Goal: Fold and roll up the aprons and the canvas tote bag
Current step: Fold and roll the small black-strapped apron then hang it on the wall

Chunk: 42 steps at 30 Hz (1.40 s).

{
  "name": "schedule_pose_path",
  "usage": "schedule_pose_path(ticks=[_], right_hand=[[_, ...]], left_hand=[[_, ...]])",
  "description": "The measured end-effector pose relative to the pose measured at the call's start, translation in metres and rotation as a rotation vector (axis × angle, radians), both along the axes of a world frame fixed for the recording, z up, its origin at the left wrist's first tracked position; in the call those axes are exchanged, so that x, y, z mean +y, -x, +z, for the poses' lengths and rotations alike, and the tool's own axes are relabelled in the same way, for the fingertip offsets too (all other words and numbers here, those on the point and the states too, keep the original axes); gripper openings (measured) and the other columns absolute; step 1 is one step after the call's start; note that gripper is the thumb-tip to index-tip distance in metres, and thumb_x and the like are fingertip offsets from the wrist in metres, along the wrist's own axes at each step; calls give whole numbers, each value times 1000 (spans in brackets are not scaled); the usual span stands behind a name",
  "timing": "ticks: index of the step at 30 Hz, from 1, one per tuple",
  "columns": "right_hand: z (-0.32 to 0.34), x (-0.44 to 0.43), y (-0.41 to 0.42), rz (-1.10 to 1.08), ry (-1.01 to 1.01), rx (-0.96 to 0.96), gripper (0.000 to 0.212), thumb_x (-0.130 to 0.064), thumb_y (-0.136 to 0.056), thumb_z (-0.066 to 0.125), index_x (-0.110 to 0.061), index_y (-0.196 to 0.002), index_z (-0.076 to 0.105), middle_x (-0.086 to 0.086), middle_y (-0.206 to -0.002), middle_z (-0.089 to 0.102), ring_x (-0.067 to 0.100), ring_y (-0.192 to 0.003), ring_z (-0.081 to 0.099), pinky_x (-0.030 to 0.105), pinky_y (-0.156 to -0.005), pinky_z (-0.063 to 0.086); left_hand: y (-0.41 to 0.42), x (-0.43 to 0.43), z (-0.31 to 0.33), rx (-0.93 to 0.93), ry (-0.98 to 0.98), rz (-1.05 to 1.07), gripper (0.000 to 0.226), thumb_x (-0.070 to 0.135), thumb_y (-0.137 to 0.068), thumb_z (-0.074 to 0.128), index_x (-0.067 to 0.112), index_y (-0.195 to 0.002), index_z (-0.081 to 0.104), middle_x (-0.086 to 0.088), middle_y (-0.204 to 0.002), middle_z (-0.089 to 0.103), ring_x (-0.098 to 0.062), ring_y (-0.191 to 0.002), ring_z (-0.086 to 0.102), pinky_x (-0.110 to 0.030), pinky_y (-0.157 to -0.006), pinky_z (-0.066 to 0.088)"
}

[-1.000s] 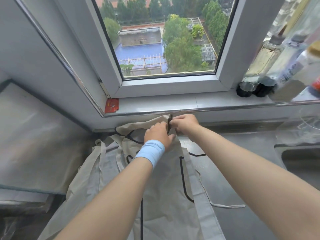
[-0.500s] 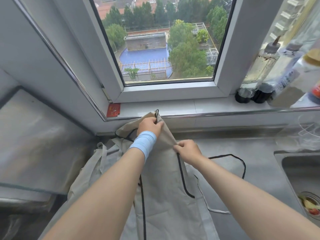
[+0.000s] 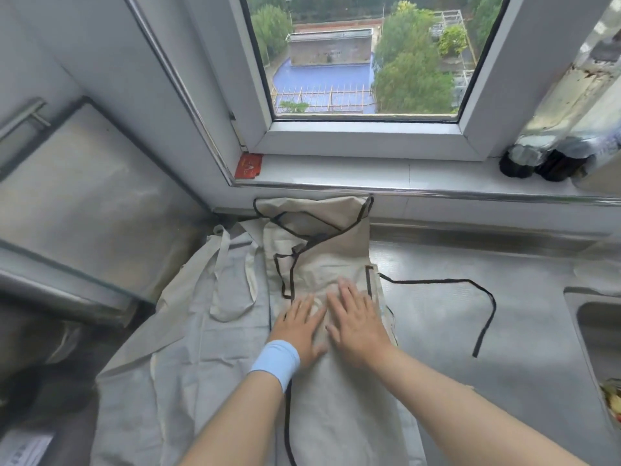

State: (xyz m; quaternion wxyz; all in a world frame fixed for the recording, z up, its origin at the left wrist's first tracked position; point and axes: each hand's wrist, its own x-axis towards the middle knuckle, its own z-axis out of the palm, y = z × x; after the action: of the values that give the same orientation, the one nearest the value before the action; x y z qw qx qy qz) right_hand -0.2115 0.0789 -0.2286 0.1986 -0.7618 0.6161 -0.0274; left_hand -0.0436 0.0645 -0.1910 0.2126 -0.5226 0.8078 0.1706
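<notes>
Status: early, roughly first fold of item one.
- Beige apron with dark trim (image 3: 329, 264) lies lengthwise on the steel counter (image 3: 453, 348), top edge propped against the wall under the window sill (image 3: 369, 173). The sides look folded in to a narrow strip; the trim lines overlap near the top.
- Left hand (image 3: 297, 326) (blue wristband (image 3: 275, 359)) and right hand (image 3: 358, 326) lie side by side, palms down with fingers spread flat, pressing mid-strip. Nothing is pinched. It reads as smoothing the fold.
- No roll started.
- One dark tie strap (image 3: 437, 281) trails loose across the counter to the right and likely needs tucking before rolling.
- A paler cloth with loop straps (image 3: 201, 331) lies spread under and left of the apron, unfolded. Can't tell whether it's the second apron or the tote.

Left: finish the fold, roll, then the remaining items.
</notes>
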Motion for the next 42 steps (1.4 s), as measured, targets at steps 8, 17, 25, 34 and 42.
schedule_pose_path(ticks=[8,17,25,34,42], right_hand=[[-10,23,23,125,95,245,71,-57,-93,29,-18,-152,34,15,-160,23,31,-149,14,48,-116,9],[2,118,3,269,114,172,61,-42,-91,38,-19,-147,40,14,-159,28,32,-146,27,50,-115,24],[39,209,31,431,3,182,71,-53,-71,49,-28,-137,41,7,-150,33,30,-137,31,43,-110,30],[41,240,43,362,-14,127,48,-44,-84,60,-26,-127,47,-2,-133,47,23,-122,48,35,-90,47],[66,234,19,-384,-157,-520,27,-6,-79,54,-23,-87,73,-11,-85,67,9,-84,61,9,-67,40]], left_hand=[[-22,54,-12,-75,63,96,89,64,-87,36,29,-153,-12,-1,-158,-27,-20,-146,-24,-45,-119,-10],[-22,130,-2,131,232,-71,58,43,-87,53,26,-139,35,-1,-150,28,-24,-140,22,-38,-115,14],[-27,211,-1,174,166,24,67,52,-80,53,28,-139,35,0,-150,26,-24,-139,21,-37,-114,20],[-15,244,4,13,5,55,86,61,-75,60,38,-147,17,-4,-161,-13,-29,-148,-10,-52,-119,1],[-5,250,26,194,86,60,77,49,-74,62,34,-143,31,4,-150,34,-23,-134,35,-40,-110,29]])
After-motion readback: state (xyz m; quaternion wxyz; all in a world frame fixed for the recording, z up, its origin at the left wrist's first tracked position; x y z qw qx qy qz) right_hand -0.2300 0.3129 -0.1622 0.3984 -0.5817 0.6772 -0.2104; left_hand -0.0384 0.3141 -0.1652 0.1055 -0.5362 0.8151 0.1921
